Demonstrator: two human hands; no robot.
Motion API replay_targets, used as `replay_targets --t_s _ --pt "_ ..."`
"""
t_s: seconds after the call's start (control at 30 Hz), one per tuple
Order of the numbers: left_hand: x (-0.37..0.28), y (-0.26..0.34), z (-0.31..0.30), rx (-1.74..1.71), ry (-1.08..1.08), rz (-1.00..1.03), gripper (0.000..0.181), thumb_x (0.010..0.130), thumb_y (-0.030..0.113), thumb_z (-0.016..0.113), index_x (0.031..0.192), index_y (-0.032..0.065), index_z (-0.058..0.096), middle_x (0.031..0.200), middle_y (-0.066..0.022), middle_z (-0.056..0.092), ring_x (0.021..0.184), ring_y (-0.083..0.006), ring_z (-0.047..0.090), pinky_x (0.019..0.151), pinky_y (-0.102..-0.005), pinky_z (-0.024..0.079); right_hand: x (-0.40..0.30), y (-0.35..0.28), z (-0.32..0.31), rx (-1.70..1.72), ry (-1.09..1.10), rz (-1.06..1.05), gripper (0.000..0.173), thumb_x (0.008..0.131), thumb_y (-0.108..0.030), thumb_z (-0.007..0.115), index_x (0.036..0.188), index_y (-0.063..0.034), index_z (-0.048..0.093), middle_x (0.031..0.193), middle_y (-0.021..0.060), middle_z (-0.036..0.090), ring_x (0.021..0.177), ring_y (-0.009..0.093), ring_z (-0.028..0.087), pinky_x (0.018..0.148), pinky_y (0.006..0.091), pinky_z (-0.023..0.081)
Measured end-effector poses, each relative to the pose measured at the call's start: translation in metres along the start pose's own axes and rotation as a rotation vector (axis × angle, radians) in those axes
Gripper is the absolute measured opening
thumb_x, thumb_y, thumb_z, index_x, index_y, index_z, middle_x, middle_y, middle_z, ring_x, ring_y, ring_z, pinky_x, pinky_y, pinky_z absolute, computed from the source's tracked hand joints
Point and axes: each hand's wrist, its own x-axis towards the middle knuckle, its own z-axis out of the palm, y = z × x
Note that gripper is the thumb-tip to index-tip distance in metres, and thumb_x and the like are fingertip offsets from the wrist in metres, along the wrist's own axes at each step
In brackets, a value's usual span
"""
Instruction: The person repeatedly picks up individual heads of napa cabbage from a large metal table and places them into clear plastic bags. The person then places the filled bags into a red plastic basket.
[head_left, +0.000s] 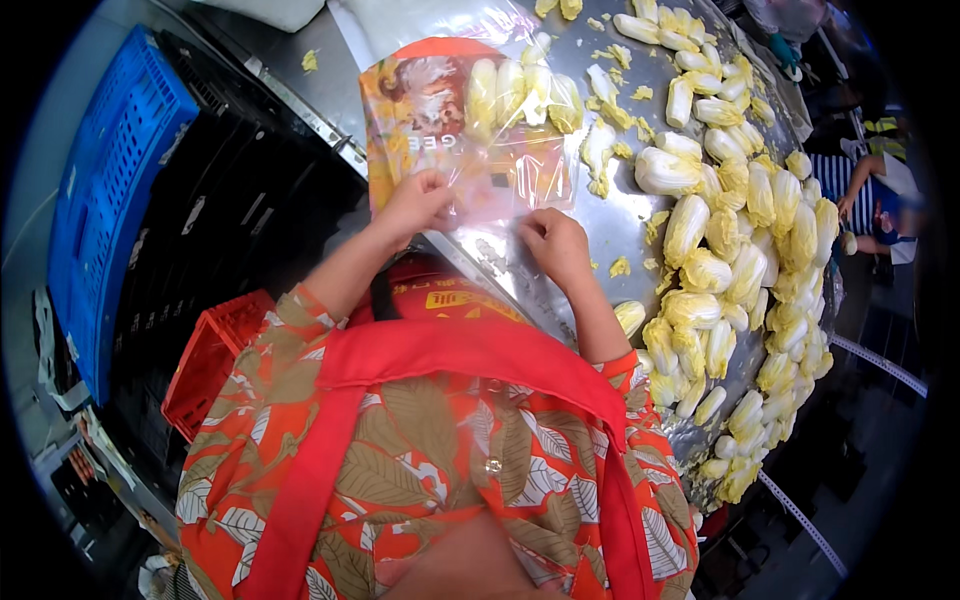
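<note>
Several small napa cabbages (511, 94) lie side by side inside a clear plastic bag (536, 176) on the metal table. Beneath the bag, or as part of it, is a colourful printed sheet (420, 97) bearing writing; which of the two is unclear. At the bag's near edge, my left hand (421, 201) pinches the plastic at the left corner. My right hand (556, 241) has its fingers closed at the right end of that same edge. The fingertips of both hands are partly hidden by glare and blur.
A large heap of napa cabbages (705, 270) covers the right side of the metal table (525, 277), with loose leaves (600, 154) scattered between. Stacked black crates (225, 195), a blue crate (124, 187) and a red crate (214, 360) stand left. Another person's arm (862, 180) shows at far right.
</note>
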Motion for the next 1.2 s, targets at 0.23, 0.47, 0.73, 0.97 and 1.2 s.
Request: replay_targets --t_s 0.23,0.47,0.73,0.97,1.2 --pt "-0.013 0.014 0.003 0.072 -0.07 -0.034 0.016 0.097 0.021 0.049 0.098 0.0053 0.048 0.095 -0.0165 0.067 0.083 -0.0264 0.072 0.065 -0.0313 0.061 -0.002 -0.039 0.03 0.104 0.118 -0.295 0.011 0.082 -0.017 0.07 0.09 -0.009 0.071 0.081 0.0114 0.068 0.075 0.031 0.066 0.067 0.0384 0.052" --pt "-0.015 0.024 -0.002 -0.03 -0.099 -0.127 0.023 0.097 0.019 0.046 0.109 0.0003 0.048 0.1 -0.0186 0.067 0.088 -0.0299 0.072 0.07 -0.0357 0.061 -0.005 -0.045 0.042 -0.075 0.328 -0.44 0.006 0.081 -0.013 0.068 0.078 -0.0078 0.067 0.072 0.0115 0.064 0.068 0.031 0.063 0.061 0.0417 0.049" --pt "-0.009 0.028 -0.007 -0.02 -0.152 -0.183 0.031 0.096 0.021 0.044 0.116 -0.0026 0.047 0.106 -0.0231 0.066 0.092 -0.0331 0.07 0.077 -0.0404 0.06 -0.003 -0.052 0.042 -0.121 0.319 -0.415 0.008 0.08 -0.013 0.066 0.076 -0.008 0.061 0.066 0.0138 0.061 0.063 0.034 0.062 0.059 0.0442 0.049" --pt "-0.008 0.03 -0.011 -0.028 -0.047 -0.149 0.025 0.097 0.025 0.048 0.106 0.0012 0.051 0.097 -0.0199 0.068 0.088 -0.0292 0.071 0.076 -0.0378 0.061 -0.055 -0.03 0.001 -0.206 -0.149 -0.183 0.016 0.079 -0.018 0.062 0.08 -0.0029 0.057 0.068 0.0168 0.062 0.066 0.037 0.063 0.06 0.0435 0.049" --pt "0.004 0.044 -0.046 0.401 0.007 0.275 0.012 0.092 0.012 0.061 0.098 0.0027 0.055 0.097 -0.0116 0.066 0.086 -0.0216 0.067 0.074 -0.0305 0.055 -0.271 0.042 0.007 -0.089 -0.721 0.477 0.023 0.085 -0.024 0.063 0.094 -0.004 0.069 0.088 0.0189 0.069 0.085 0.028 0.066 0.078 0.0406 0.05"
